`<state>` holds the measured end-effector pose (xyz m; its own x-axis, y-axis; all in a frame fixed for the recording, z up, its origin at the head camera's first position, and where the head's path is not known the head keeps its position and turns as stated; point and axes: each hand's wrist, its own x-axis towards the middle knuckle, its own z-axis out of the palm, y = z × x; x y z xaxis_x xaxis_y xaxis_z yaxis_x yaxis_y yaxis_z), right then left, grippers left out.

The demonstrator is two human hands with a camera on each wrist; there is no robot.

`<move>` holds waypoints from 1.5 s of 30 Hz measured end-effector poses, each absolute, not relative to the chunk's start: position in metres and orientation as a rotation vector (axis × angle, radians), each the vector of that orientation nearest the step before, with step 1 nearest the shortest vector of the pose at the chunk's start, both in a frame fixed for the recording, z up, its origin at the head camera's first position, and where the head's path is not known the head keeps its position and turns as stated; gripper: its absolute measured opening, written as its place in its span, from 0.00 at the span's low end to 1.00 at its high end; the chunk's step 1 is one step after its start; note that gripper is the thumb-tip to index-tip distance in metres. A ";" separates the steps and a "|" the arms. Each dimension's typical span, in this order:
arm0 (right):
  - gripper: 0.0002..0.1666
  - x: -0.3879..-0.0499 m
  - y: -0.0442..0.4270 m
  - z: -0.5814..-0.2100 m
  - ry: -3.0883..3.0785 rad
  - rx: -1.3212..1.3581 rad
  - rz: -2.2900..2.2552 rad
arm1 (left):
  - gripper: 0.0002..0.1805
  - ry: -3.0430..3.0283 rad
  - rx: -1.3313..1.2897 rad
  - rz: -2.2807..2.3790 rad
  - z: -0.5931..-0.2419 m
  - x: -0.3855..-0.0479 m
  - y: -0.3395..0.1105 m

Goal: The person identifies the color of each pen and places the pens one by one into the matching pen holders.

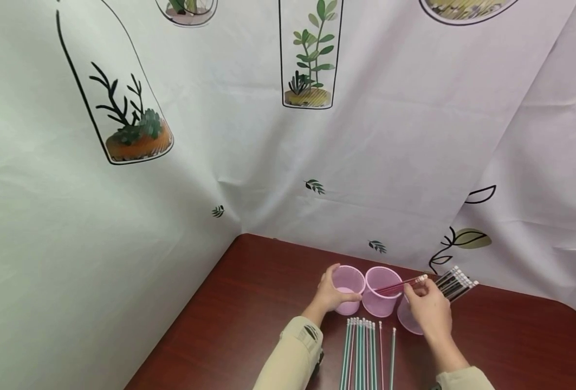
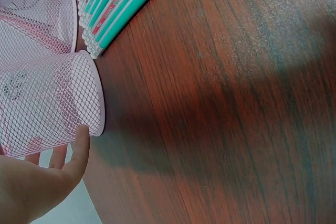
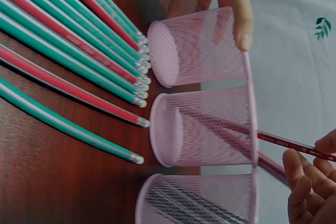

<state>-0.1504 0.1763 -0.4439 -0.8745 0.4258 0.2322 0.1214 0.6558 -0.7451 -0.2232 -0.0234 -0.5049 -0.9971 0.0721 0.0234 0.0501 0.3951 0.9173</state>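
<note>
Left hand: I've got it curled round the left cup.
Right hand: pinching a red pencil, lower end inside the middle cup.
Other pencils: lying on the surface.

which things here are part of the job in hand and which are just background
Part of the job:
left hand gripping the left cup
right hand pinching a red pencil
middle cup
right cup with black pencils
green and red pencils

Just background:
table
printed cloth
</note>
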 end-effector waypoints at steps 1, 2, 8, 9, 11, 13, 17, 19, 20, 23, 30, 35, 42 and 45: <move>0.14 -0.151 0.176 -0.446 -2.485 -0.434 1.091 | 0.53 2.607 0.113 1.717 -0.505 -0.223 -0.023; 0.14 -0.151 0.177 -0.449 -2.483 -0.434 1.106 | 0.53 2.607 0.113 1.719 -0.505 -0.223 -0.023; 0.14 -0.152 0.177 -0.457 -2.483 -0.452 1.159 | 0.53 2.597 0.108 1.725 -0.505 -0.223 -0.023; 0.14 -0.152 0.177 -0.458 -2.479 -0.455 1.160 | 0.53 2.597 0.109 1.722 -0.505 -0.223 -0.024; 0.15 -0.153 0.178 -0.459 -2.477 -0.462 1.171 | 0.53 2.595 0.110 1.720 -0.505 -0.223 -0.024; 0.16 -0.153 0.180 -0.460 -2.473 -0.462 1.175 | 0.53 2.603 0.119 1.718 -0.505 -0.223 -0.024; 0.18 -0.154 0.183 -0.461 -2.495 -0.496 1.172 | 0.53 2.608 0.124 1.723 -0.504 -0.222 -0.025; 0.19 -0.154 0.184 -0.462 -2.506 -0.514 1.167 | 0.53 2.607 0.121 1.728 -0.503 -0.222 -0.025; 0.19 -0.153 0.183 -0.462 -2.508 -0.516 1.190 | 0.53 2.607 0.120 1.729 -0.503 -0.222 -0.025; 0.18 -0.151 0.179 -0.464 -2.512 -0.453 1.304 | 0.53 2.610 0.121 1.730 -0.503 -0.222 -0.025; 0.10 -0.136 0.164 -0.487 -2.841 -0.179 1.170 | 0.53 2.612 0.121 1.732 -0.502 -0.222 -0.025; 0.12 -0.131 0.155 -0.511 -2.947 -0.104 0.826 | 0.53 2.612 0.123 1.737 -0.503 -0.222 -0.025; 0.16 -0.131 0.148 -0.527 -3.008 -0.116 0.655 | 0.54 2.606 0.124 1.725 -0.506 -0.223 -0.024; 0.15 -0.131 0.148 -0.529 -3.040 -0.136 0.661 | 0.55 2.607 0.113 1.720 -0.507 -0.223 -0.024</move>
